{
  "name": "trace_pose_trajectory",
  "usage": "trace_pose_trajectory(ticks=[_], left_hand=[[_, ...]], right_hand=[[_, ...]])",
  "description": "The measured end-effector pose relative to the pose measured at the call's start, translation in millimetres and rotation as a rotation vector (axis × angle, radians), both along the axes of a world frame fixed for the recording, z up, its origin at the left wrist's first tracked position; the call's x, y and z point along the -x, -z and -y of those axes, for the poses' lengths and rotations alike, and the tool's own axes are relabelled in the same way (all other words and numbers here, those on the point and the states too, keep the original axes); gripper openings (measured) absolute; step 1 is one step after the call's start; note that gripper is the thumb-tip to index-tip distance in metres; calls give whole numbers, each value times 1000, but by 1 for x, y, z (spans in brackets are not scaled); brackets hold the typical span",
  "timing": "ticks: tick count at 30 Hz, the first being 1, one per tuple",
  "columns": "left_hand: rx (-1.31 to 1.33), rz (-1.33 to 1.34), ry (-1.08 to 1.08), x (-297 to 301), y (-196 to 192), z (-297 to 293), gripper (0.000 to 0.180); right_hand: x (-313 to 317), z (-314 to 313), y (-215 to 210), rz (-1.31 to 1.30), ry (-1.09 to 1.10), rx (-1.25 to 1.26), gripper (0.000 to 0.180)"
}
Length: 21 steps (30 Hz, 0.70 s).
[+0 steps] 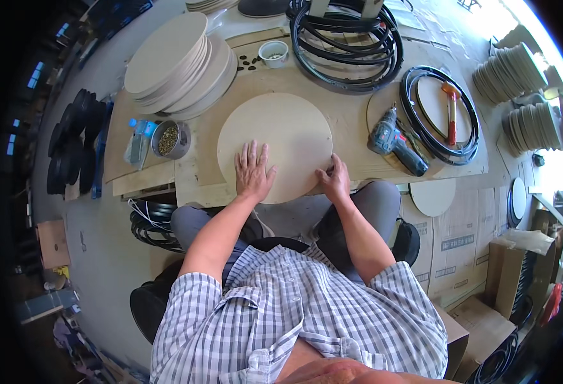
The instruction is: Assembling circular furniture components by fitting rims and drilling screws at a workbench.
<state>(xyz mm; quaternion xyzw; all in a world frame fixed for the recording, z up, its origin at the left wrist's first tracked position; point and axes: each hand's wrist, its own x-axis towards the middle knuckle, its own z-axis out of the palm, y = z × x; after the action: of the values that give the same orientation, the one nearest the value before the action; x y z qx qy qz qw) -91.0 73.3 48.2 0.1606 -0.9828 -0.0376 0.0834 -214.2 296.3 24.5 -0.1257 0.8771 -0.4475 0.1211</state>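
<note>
A: Head view, looking straight down. What has the person got hold of?

B: 1 round disc [275, 144], pale wood or fibreboard, lying flat on the bench [352, 121] just in front of the lap. The left hand [253, 171] lies palm down on its near part, fingers spread and flat. The right hand [334, 179] sits at the near right rim, fingers curled and pinching the edge.

A: Why 2 different grips, would you say?

B: My guess: the flat palm pins the disc so it cannot slide, while the curled fingers steady or turn the rim (a thin smooth board skates easily on another board).

A: And the texture?

B: Matte, even, no grain I can make out, with a clean cut edge. The stack [179, 64] of like discs at far left looks the same stuff, fanned a little so each rim shows.

A: What else is within reach?

B: A metal tin [170, 139] of small brassy bits, likely screws, just left of the disc, and a white cup [273, 52] further back. On the right a blue-grey drill [393, 144] lies on its side, near the right hand. Beyond it a red-handled mallet [451, 110] rests on another disc ringed by a black hoop [440, 115].

A: Those black coils at the top?

B: More hoops [345, 45], glossy, rubber or metal, I cannot tell which, piled loosely well away from the hands.
</note>
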Motion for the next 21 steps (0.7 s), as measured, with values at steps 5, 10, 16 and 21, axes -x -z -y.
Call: trace_pose_trajectory(ticks=[5, 10, 16, 21], left_hand=[[-8, 14, -16, 2, -3, 0, 72], [-13, 27, -25, 3, -1, 0, 72], [-16, 42, -39, -4, -1, 4, 72], [16, 48, -16, 7, 4, -5, 72]], right_hand=[[4, -1, -4, 70, -34, -27, 69], [6, -1, 2, 22, -33, -44, 68], [3, 6, -3, 87, -50, -67, 70], [5, -15, 12, 73, 4, 64, 67]])
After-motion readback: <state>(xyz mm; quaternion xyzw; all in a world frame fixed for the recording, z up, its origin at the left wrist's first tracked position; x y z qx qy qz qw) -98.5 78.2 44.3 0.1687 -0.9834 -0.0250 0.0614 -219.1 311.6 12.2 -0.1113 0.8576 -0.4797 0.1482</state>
